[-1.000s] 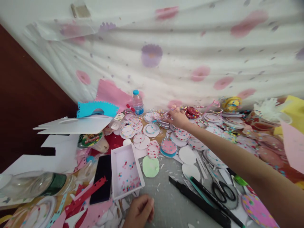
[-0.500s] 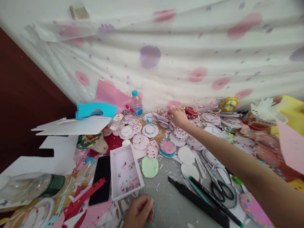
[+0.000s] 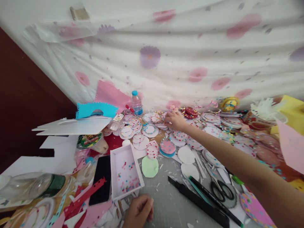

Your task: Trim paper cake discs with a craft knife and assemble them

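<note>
My right hand (image 3: 176,121) reaches across to the back of the table. Its bent fingers are at the edge of a small pile of white paper discs (image 3: 161,126), and the fingertips are partly hidden. Around it lie many layered paper discs dotted with coloured bits, such as a white disc (image 3: 150,129) and a dark red disc (image 3: 190,112). My left hand (image 3: 142,209) rests closed at the front edge, thumb against curled fingers, with nothing visible in it. Just behind it stands a white box (image 3: 122,158) with pink, red and blue paper bits inside.
Scissors (image 3: 219,188), a black utility knife (image 3: 197,201) and a pen (image 3: 216,202) lie under my right forearm. A phone (image 3: 102,180), a lying plastic bottle (image 3: 35,186) and paper scraps fill the left. A small water bottle (image 3: 137,104) stands at the back.
My right hand has moved slightly left and down. The tilted discs by its fingers now lie flatter on the pile. My left hand has not moved.
</note>
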The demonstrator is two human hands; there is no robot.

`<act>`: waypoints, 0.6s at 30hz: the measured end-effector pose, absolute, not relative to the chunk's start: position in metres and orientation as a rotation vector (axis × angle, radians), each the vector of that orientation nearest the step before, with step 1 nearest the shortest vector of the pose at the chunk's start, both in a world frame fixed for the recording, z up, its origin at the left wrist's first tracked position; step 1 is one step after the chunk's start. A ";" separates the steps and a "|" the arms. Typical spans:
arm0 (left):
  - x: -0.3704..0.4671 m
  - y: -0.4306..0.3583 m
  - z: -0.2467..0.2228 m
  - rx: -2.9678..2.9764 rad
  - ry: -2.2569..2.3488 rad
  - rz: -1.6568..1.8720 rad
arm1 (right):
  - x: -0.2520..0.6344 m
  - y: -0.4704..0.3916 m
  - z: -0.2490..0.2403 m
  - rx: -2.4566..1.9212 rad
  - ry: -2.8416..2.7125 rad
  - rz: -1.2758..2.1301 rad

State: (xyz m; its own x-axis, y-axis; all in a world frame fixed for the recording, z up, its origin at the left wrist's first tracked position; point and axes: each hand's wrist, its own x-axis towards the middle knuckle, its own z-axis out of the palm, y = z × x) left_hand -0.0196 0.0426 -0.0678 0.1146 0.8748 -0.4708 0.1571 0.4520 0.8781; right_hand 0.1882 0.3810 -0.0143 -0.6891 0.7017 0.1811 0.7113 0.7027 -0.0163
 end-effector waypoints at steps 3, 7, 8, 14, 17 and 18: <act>-0.020 0.043 -0.067 1.003 1.374 0.678 | 0.192 0.390 -0.018 -1.180 -2.643 -0.002; -0.020 0.044 -0.067 1.005 1.379 0.676 | 0.197 0.399 -0.024 -1.194 -2.562 0.120; -0.020 0.045 -0.067 1.005 1.382 0.678 | 0.198 0.400 -0.025 -1.194 -2.545 0.142; -0.020 0.044 -0.067 1.000 1.382 0.684 | 0.197 0.394 -0.025 -1.137 -2.495 0.195; -0.019 0.044 -0.066 0.993 1.382 0.678 | 0.194 0.387 -0.020 -1.088 -2.503 0.188; -0.019 0.044 -0.066 0.991 1.381 0.678 | 0.192 0.384 -0.017 -1.070 -2.509 0.179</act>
